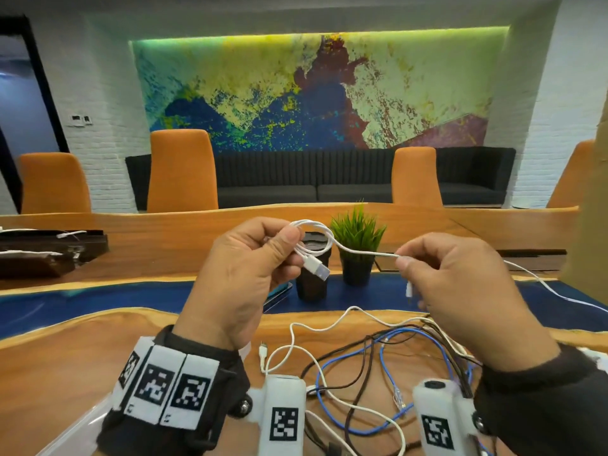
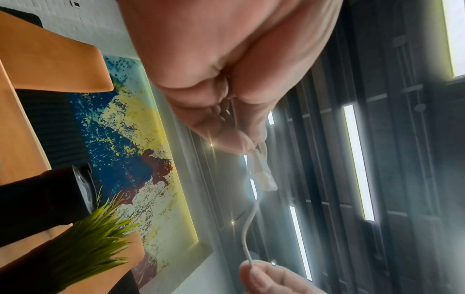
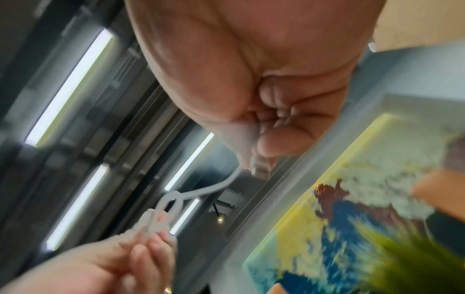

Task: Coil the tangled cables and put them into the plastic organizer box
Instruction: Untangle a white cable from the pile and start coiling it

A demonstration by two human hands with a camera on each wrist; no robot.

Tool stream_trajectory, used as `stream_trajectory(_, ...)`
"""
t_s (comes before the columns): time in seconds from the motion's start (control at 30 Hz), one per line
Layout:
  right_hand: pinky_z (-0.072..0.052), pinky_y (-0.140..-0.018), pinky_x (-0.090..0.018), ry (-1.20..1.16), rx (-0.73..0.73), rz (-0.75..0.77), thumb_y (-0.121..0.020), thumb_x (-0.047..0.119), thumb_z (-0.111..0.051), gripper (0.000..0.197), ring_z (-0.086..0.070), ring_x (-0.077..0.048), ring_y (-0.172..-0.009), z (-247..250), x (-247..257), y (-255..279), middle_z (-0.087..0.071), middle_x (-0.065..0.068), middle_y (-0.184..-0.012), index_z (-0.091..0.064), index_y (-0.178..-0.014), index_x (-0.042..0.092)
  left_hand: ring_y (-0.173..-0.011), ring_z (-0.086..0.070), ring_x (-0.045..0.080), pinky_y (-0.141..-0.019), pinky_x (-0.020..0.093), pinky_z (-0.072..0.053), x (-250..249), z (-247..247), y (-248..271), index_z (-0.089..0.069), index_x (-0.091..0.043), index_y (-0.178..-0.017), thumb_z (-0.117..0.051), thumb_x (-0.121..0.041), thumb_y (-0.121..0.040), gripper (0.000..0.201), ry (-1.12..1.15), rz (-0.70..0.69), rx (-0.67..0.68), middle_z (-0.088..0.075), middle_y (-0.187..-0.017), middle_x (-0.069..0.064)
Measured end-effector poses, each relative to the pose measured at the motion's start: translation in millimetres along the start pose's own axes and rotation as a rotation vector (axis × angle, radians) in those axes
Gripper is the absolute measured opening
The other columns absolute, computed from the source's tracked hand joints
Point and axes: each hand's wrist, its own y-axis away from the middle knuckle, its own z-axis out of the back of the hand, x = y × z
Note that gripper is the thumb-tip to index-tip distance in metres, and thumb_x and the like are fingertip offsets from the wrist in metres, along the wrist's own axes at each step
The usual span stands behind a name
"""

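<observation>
My left hand (image 1: 279, 248) is raised above the table and pinches a small loop of a white USB cable (image 1: 355, 250), its USB plug (image 1: 317, 268) sticking out below the thumb. My right hand (image 1: 406, 260) pinches the same cable a short way along; the rest trails off to the right over the table. In the left wrist view the cable (image 2: 247, 234) runs from my left fingers down to the right hand. In the right wrist view the loop (image 3: 171, 202) sits at the left fingertips. A tangle of white, blue and black cables (image 1: 368, 363) lies on the table below. No organizer box is identifiable.
A small potted green plant (image 1: 357, 238) and a dark cup (image 1: 312, 278) stand just beyond my hands on the wood table (image 1: 65, 357) with its blue strip. Dark trays with white cables (image 1: 49, 251) sit at the far left. Orange chairs (image 1: 181, 172) line the far side.
</observation>
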Motion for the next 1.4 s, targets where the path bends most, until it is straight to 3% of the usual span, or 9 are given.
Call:
stream_trajectory(0.13, -0.044, -0.043, -0.023, -0.578, 0.24, -0.198, -0.089, 0.01, -0.066, 0.01, -0.053, -0.013, -0.051, 3.2, 15.3, 7.4, -0.066, -0.007, -0.066, -0.073, -0.083, 0.006, -0.074, -0.072, 0.018, -0.062, 0.021, -0.06, -0.4, -3.9, 0.9, -0.072, -0.01, -0.094, -0.066, -0.018, -0.08, 0.018, 0.024, -0.017, -0.035, -0.074, -0.079, 0.009)
stream_trajectory(0.27, -0.036, -0.04, -0.02, -0.809, 0.34, -0.237, -0.077, 0.018, -0.069, 0.014, -0.047, -0.011, -0.048, 5.0, 21.2, 10.0, -0.061, -0.009, -0.067, -0.073, -0.083, 0.006, -0.083, -0.076, 0.023, -0.068, 0.025, -0.062, 2.5, -8.6, 2.5, -0.072, -0.01, -0.097, -0.067, -0.013, -0.082, 0.016, -0.012, -0.069, -0.111, -0.077, -0.085, 0.009)
stream_trajectory(0.57, -0.037, -0.043, -0.019, -0.839, 0.433, -0.109, -0.069, 0.023, -0.07, 0.013, -0.047, -0.012, -0.051, 2.5, 23.5, 13.4, -0.061, -0.008, -0.067, -0.075, -0.078, 0.015, -0.081, -0.076, 0.02, -0.069, 0.028, -0.063, 7.2, -10.5, 3.5, -0.073, -0.013, -0.093, -0.07, -0.013, -0.084, 0.01, -0.049, -0.083, -0.217, -0.077, -0.083, 0.007)
stream_trajectory(0.7, -0.044, -0.051, -0.019, -0.526, 0.556, 0.011, -0.077, 0.013, -0.076, 0.004, -0.055, -0.009, -0.057, -4.2, 28.2, 19.2, -0.067, -0.003, -0.067, -0.077, -0.08, 0.013, -0.072, -0.073, 0.016, -0.059, 0.022, -0.059, 7.6, -17.4, 6.0, -0.071, -0.011, -0.092, -0.071, -0.019, -0.075, 0.018, 0.154, 0.05, -0.148, -0.074, -0.078, 0.008)
stream_trajectory(0.83, -0.05, -0.062, -0.024, -0.186, 0.4, 0.064, -0.084, 0.025, -0.074, 0.004, -0.061, -0.006, -0.067, -26.2, 16.9, 17.9, -0.07, 0.004, -0.075, -0.077, -0.081, 0.025, -0.059, -0.065, 0.01, -0.048, 0.017, -0.05, 4.5, -27.0, 11.2, -0.072, -0.015, -0.079, -0.071, -0.018, -0.078, 0.003, 0.26, 0.234, 0.036, -0.068, -0.071, 0.004)
stream_trajectory(1.03, -0.05, -0.059, -0.024, -0.293, 0.052, 0.093, -0.085, 0.02, -0.072, 0.012, -0.062, -0.009, -0.069, -15.8, 6.9, 8.2, -0.07, 0.006, -0.072, -0.076, -0.076, 0.026, -0.056, -0.054, 0.008, -0.05, 0.018, -0.041, 1.3, -19.8, 9.8, -0.073, -0.013, -0.084, -0.071, -0.022, -0.075, 0.013, 0.043, 0.276, 0.137, -0.064, -0.073, 0.005)
stream_trajectory(1.13, -0.047, -0.056, -0.018, -0.348, 0.055, 0.141, -0.085, 0.018, -0.072, 0.011, -0.06, -0.007, -0.065, -13.9, 11.1, 9.7, -0.069, 0.008, -0.07, -0.076, -0.078, 0.026, -0.065, -0.063, 0.011, -0.062, 0.026, -0.048, 0.0, -20.0, 11.9, -0.069, -0.011, -0.091, -0.064, -0.015, -0.09, 0.007, -0.131, 0.276, 0.187, -0.072, -0.079, 0.006)
stream_trajectory(1.27, -0.046, -0.057, -0.02, -0.399, 0.049, 0.154, -0.086, 0.018, -0.071, 0.009, -0.059, -0.007, -0.063, -14.0, 12.8, 11.5, -0.066, 0.008, -0.068, -0.075, -0.082, 0.025, -0.085, -0.073, 0.025, -0.082, 0.041, -0.057, -3.2, -27.3, 17.7, -0.059, -0.006, -0.1, -0.051, -0.013, -0.101, 0.01, -0.098, 0.352, 0.249, -0.077, -0.099, 0.017)
stream_trajectory(1.4, -0.049, -0.056, -0.022, -0.375, 0.124, 0.154, -0.084, 0.02, -0.073, 0.007, -0.06, -0.009, -0.065, -6.7, 14.4, 11.3, -0.068, 0.005, -0.071, -0.076, -0.081, 0.026, -0.082, -0.074, 0.027, -0.074, 0.037, -0.06, -1.9, -28.6, 16.3, -0.06, -0.007, -0.092, -0.055, -0.009, -0.098, 0.008, -0.002, 0.306, 0.147, -0.075, -0.084, 0.012)
